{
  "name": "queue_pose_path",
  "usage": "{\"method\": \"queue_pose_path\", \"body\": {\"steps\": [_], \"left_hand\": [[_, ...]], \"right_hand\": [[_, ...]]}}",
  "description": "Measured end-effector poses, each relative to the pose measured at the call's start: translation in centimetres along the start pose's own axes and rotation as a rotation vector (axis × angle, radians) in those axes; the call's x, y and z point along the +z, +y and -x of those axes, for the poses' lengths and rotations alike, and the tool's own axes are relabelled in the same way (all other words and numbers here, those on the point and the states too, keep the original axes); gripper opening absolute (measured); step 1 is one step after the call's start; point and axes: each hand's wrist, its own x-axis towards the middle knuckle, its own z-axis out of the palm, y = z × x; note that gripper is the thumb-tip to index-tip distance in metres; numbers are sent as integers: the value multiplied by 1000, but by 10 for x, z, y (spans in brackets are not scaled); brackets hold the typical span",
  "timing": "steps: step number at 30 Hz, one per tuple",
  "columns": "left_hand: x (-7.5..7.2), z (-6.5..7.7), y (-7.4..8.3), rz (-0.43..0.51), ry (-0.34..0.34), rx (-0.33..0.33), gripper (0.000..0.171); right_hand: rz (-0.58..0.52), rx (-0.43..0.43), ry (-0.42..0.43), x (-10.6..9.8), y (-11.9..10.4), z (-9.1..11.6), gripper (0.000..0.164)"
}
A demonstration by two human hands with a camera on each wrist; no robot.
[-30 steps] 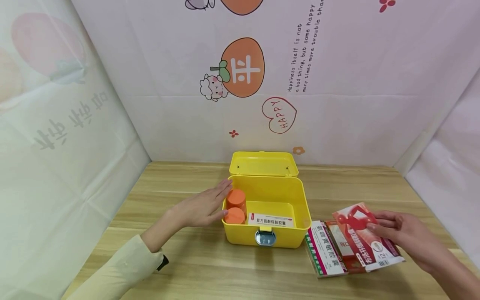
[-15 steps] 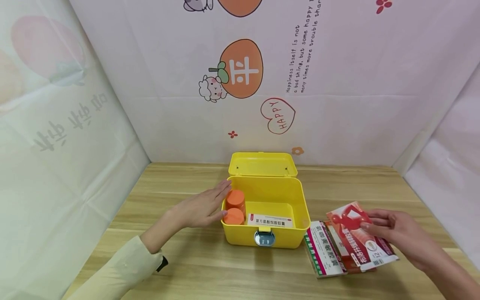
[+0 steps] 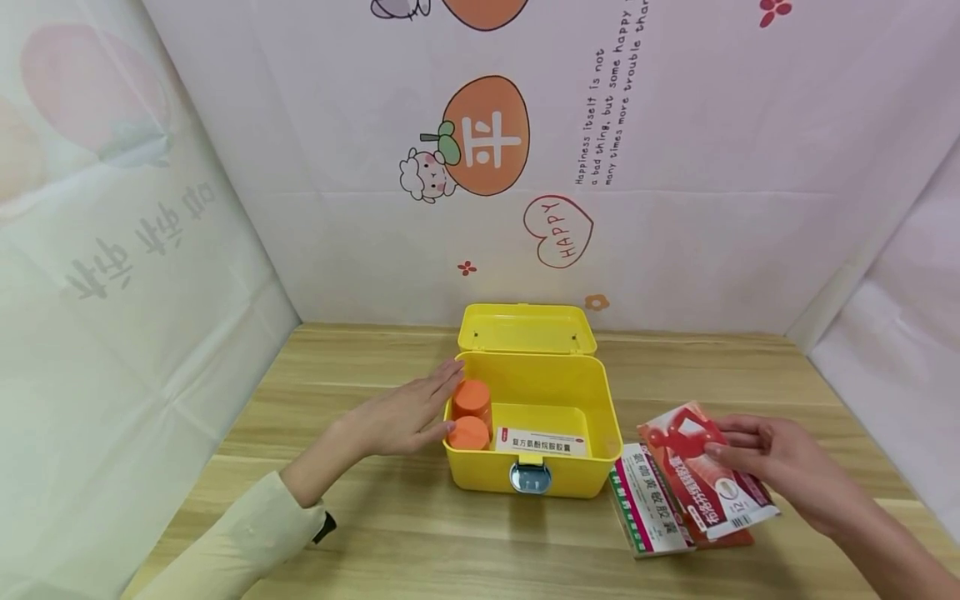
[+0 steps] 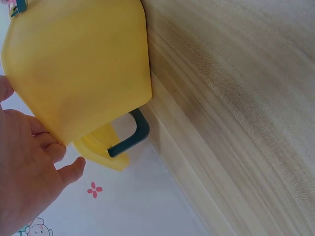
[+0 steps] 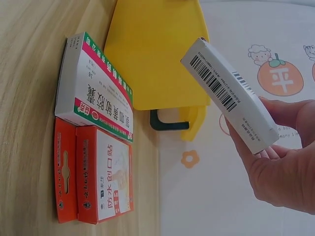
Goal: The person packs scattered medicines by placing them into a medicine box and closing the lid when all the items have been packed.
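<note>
Bright, diffuse light casts soft, faint shadows.

Yellow rectangular plastic case (image 3: 480,477): upright, opened, left hand (image 3: 401,415) at its left side. Flat red-and-white cardboard medicine box (image 3: 701,477): barcoded end closed, tilted, held by right hand (image 3: 780,468), right of case.

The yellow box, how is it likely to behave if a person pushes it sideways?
The yellow box would probably slide rather than roll, since its walls look flat. It is likely stiff, as its sides stand straight. The orange containers inside might shift, because open space shows beside the rear one.
</note>
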Motion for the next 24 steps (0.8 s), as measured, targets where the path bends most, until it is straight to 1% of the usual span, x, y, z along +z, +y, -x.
{"method": "queue_pose_path", "body": {"steps": [4,7,18,24], "left_hand": [[0,0,-1,0,12,10,77],[0,0,-1,2,6,6,77],[0,0,0,6,12,8,78],[0,0,0,3,12,7,78]], "right_hand": [[-3,-17,-4,3,-6,-2,65],[-12,-24,-12,6,-9,-2,63],[-41,0,-45,8,-21,-4,65],[-39,-15,-54,10,-24,-5,65]]}}
